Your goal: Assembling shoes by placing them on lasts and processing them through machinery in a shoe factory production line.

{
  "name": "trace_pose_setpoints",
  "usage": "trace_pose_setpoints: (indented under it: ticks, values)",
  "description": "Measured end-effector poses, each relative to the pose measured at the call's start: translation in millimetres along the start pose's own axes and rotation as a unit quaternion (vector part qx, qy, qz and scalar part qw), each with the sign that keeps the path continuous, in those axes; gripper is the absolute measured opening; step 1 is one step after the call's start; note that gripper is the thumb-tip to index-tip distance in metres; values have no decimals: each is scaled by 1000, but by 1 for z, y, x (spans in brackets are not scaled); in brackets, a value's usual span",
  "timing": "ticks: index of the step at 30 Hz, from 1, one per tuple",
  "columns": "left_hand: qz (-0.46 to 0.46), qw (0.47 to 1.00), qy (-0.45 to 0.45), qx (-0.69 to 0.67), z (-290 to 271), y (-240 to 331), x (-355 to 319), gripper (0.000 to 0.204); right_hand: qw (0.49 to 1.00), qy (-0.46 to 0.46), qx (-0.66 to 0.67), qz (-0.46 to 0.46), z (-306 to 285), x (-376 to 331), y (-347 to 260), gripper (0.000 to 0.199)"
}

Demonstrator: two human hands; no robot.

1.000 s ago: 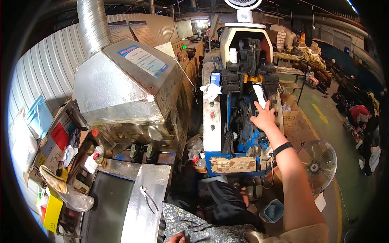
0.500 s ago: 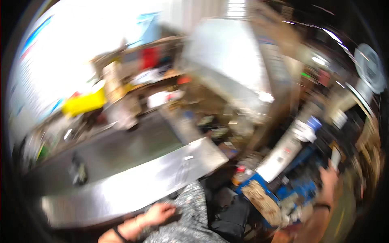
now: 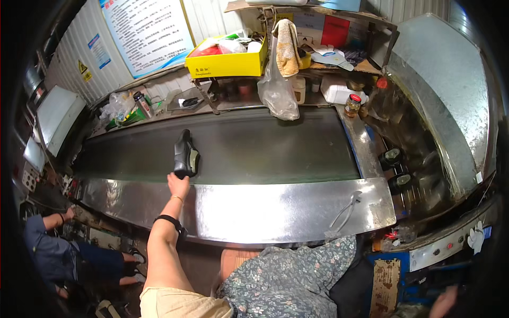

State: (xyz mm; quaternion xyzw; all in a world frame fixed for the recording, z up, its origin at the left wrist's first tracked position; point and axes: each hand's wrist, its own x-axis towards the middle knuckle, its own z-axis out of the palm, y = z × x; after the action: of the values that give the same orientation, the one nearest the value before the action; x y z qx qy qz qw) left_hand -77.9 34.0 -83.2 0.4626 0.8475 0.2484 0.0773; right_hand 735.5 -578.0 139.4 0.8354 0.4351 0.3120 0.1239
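Note:
A black shoe (image 3: 183,151) with a pale greenish patch on one side lies lengthwise on the dark conveyor belt (image 3: 265,146). My left hand (image 3: 178,184) is at its near end, the fingers closed on it. At the lower right edge, my right hand (image 3: 444,301) is smeared by motion beside the blue-framed machine (image 3: 405,265); its fingers cannot be made out. A pair of metal pliers (image 3: 347,209) rests on the shiny steel ledge (image 3: 275,209) in front of the belt.
A yellow box (image 3: 226,63) of odds and ends stands on the shelf behind. A clear plastic bag (image 3: 278,93) and tan cloth (image 3: 286,47) hang over the belt. A red-lidded jar (image 3: 352,105) stands at the right corner. Another person (image 3: 53,246) works at far left.
The view has swung right to left and steadied on the belt. My left hand has gone from near my lap to the shoe. My right hand remains at the right-hand machine.

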Motion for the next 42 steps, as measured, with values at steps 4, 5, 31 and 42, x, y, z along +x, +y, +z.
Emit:
trace_pose_setpoints:
  ticks: [4, 5, 31, 42]
  values:
    - [-30, 999, -26, -5, -3, -13, 67, 74, 975, -178, 112, -66, 30, -58, -156, 27]
    - [-64, 989, -134, -21, -3, 17, 74, 72, 916, -397, 58, 0, 24, -75, -202, 37]
    - [309, 541, -697, -355, -72, 175, -330, 92, 657, -220, 714, 96, -136, 97, -398, 63]
    - [164, 499, -774, -353, 4, 228, -416, 54, 586, -135, 759, 250, -67, -81, -402, 29]
